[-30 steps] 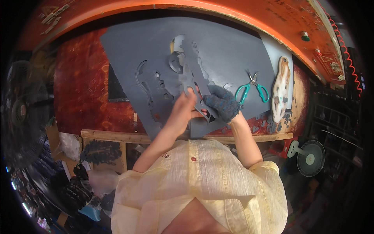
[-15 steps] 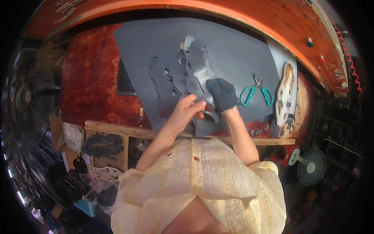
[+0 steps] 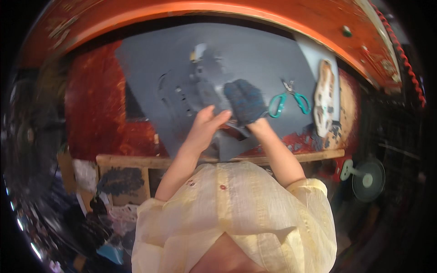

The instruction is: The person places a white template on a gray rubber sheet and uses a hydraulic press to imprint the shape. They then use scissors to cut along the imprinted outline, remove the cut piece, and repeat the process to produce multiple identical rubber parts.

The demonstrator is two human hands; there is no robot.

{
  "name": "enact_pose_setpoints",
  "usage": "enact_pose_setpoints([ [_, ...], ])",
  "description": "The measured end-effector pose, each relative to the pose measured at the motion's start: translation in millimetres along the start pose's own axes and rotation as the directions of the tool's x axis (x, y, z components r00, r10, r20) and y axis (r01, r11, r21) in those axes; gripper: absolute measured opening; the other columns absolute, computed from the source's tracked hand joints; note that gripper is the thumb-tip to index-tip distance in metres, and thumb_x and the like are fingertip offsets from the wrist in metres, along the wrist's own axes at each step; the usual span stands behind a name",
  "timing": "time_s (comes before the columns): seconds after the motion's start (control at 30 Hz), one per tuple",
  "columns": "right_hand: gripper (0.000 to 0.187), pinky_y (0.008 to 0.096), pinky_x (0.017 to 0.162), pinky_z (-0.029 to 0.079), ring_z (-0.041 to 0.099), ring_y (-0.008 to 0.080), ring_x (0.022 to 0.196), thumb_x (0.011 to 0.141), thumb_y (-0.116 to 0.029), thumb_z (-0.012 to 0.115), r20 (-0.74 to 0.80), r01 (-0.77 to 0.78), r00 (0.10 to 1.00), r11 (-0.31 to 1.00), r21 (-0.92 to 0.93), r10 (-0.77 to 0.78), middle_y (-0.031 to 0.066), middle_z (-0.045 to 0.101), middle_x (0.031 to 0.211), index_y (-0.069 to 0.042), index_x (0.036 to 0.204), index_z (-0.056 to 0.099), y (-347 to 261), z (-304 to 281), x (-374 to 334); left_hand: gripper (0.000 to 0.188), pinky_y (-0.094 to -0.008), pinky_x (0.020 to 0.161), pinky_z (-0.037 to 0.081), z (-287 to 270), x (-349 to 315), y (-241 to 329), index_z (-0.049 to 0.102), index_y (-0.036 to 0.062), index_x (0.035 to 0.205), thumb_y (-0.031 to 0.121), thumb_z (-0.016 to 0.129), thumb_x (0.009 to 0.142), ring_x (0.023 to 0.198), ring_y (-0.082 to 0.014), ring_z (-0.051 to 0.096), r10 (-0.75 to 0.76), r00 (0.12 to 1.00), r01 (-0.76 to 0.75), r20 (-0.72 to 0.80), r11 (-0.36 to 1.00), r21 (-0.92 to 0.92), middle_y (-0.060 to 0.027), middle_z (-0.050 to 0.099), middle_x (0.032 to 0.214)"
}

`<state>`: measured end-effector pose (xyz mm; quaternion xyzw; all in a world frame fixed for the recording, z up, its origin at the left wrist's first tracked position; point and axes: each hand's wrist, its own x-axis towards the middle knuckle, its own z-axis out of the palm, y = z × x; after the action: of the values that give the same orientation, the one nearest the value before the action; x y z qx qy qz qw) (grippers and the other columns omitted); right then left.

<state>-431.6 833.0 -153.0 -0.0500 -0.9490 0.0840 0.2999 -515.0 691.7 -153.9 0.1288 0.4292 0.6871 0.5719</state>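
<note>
My bare left hand [image 3: 207, 125] closes its thumb and fingers on the lower end of a dark grey piece [image 3: 205, 91] of sheet with cut-out holes. A dark knitted glove covers my right hand [image 3: 246, 102], which grips the right edge of the same piece, its fingertips mostly hidden. The piece lies over a large grey sheet [image 3: 268, 59] with shaped cuts left of my hands. Near the piece's far end is a pale opening with a yellowish edge [image 3: 193, 56]. Motion blur hides finer detail.
Teal-handled scissors [image 3: 290, 100] lie right of my hands. Beyond them rests a long whitish-brown pattern with holes [image 3: 324, 98], with dark scraps [image 3: 314, 141] nearby. An orange machine beam [image 3: 182, 10] spans the far side. A fan [image 3: 368, 180] stands at lower right.
The whole view has shifted, so the table appears farther left and is more blurred. Both hands stay on the grey piece; my left thumb looks more spread along it.
</note>
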Motion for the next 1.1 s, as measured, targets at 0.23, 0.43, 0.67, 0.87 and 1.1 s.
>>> enact_pose_setpoints([
  [0.23,0.045,0.0456,0.078,0.048,0.059,0.0379,0.094,0.069,-0.014,0.062,0.129,-0.232,0.965,0.973,0.008,0.229,0.0192,0.060,0.105,-0.003,0.113,0.059,-20,13,-19,0.030,-0.0298,0.074,0.051,8,-16,-17,0.051,0.0020,0.111,0.025,0.058,0.093,0.090,-0.0131,0.059,0.029,0.993,-0.037,-0.118,0.997,-0.071,-0.0055,0.061,0.100],
  [0.43,0.051,0.0470,0.076,0.047,0.058,0.0382,0.096,0.072,-0.034,0.070,-0.054,-0.149,0.987,0.989,0.001,0.149,0.0206,0.058,0.109,0.001,0.108,0.058,-21,11,-20,0.026,-0.0282,0.055,0.044,11,-18,-28,0.058,0.0032,0.084,0.028,0.057,0.093,0.057,-0.0122,0.056,0.241,0.942,-0.089,-0.234,0.851,0.518,-0.0034,0.059,0.064],
  [0.67,0.031,0.0428,0.065,0.049,0.062,0.0359,0.079,0.078,-0.022,0.063,0.197,-0.380,0.923,0.870,0.314,0.332,0.0169,0.062,0.098,-0.003,0.102,0.062,-20,11,-8,0.029,-0.0225,0.046,0.033,-8,-15,-28,0.061,0.0021,0.082,0.026,0.053,0.096,0.051,-0.0032,0.042,0.237,0.964,-0.124,-0.120,0.801,0.586,0.0059,0.050,0.059],
  [0.87,0.025,0.0418,0.061,0.049,0.061,0.0342,0.076,0.077,-0.014,0.056,0.288,-0.253,0.939,0.945,0.208,0.188,0.0154,0.060,0.092,-0.007,0.102,0.060,-1,5,-5,0.031,-0.0244,0.050,0.038,0,-20,-22,0.060,0.0005,0.078,0.025,0.054,0.095,0.053,-0.0063,0.047,0.049,0.994,-0.012,-0.093,0.934,0.357,0.0031,0.050,0.059],
  [1.1,0.039,0.0380,0.076,0.049,0.061,0.0307,0.089,0.076,-0.018,0.064,0.649,-0.458,0.746,0.822,0.339,0.149,0.0174,0.062,0.101,-0.002,0.111,0.057,7,-50,-15,0.033,-0.0215,0.058,0.040,5,-21,-13,0.061,0.0029,0.087,0.034,0.053,0.096,0.064,-0.0055,0.050,-0.021,0.997,0.000,0.075,0.965,0.261,0.0018,0.057,0.075],
])
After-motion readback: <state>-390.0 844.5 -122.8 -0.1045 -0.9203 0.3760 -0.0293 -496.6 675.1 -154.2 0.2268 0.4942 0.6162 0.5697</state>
